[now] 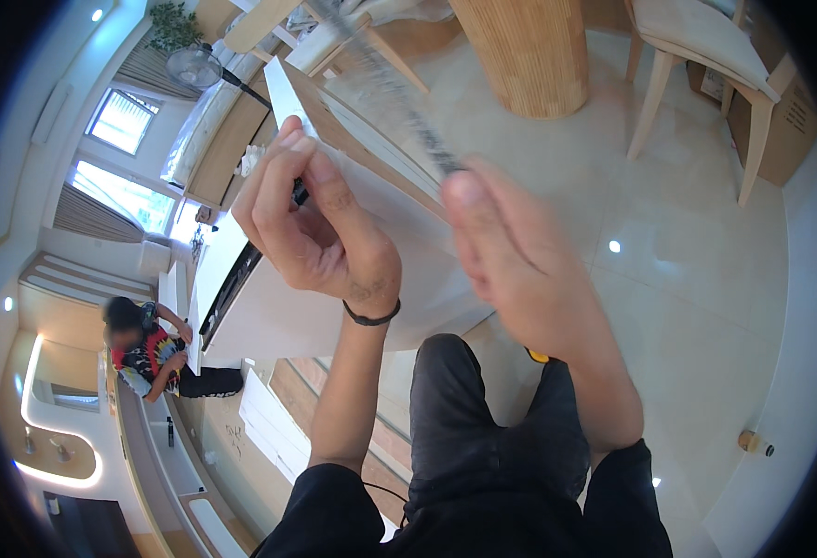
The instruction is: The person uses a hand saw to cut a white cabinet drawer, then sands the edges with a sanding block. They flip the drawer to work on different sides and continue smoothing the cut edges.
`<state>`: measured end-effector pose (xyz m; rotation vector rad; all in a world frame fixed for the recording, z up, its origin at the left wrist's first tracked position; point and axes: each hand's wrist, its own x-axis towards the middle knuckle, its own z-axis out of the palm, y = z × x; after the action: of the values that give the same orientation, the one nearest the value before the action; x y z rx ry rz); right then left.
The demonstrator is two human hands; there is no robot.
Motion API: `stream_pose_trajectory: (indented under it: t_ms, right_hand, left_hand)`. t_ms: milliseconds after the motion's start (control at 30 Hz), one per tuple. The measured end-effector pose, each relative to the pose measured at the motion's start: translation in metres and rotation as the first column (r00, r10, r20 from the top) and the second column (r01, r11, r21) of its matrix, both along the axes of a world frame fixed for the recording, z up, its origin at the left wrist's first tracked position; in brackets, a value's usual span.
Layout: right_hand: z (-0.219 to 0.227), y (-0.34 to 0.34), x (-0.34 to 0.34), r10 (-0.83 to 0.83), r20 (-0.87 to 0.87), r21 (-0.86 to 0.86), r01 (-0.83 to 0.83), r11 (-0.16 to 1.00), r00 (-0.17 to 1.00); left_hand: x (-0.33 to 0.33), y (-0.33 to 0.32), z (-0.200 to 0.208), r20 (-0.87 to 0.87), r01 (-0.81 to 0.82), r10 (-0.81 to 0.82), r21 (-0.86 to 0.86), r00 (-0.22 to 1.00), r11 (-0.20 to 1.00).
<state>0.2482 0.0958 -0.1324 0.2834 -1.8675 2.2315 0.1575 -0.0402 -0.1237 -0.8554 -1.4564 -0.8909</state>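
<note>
My right hand [529, 256] is closed round the lower end of a thin grey strip [395, 93], which looks bristly and is smeared by motion as it runs up and left. My left hand [320, 219], with a dark band at its wrist, is held over the large white panelled piece [418, 265]. Its fingers curl together in a pinch. A small black thing [300, 192] shows between them, and I cannot make out what it is. Along the white piece's left side runs a long black slot [232, 288].
A person [143, 349] in a patterned shirt works at the white piece's far left end. Flat white panels [274, 423] lie on the floor at left. At the top stand a round wooden pedestal [525, 56] and a chair [697, 46]; a bottle [755, 444] lies at right.
</note>
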Motion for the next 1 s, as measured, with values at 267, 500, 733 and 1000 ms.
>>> stream_pose_trajectory:
  t_ms: [267,500,733,1000]
  right_hand:
    - [-0.061,0.016,0.062,0.009,0.175,-0.28,0.041,0.959,0.985]
    - [-0.174,-0.011,0.116,0.1,0.615,-0.359,0.165,0.919,0.782]
    - [-0.215,-0.036,0.147,0.23,0.649,-0.405,0.073,0.911,0.725]
    - [-0.222,-0.025,0.154,0.235,0.694,-0.372,0.06,0.926,0.68]
  left_hand:
    - [0.008,-0.01,0.018,0.143,0.124,-0.126,0.028,0.982,0.992]
    - [0.017,-0.054,0.077,0.277,0.039,0.144,-0.563,0.95,0.826]
    - [-0.02,-0.063,0.165,0.334,0.256,0.249,-0.92,0.909,0.298]
    - [-0.039,-0.041,0.18,0.519,0.518,0.188,-0.853,0.834,0.059]
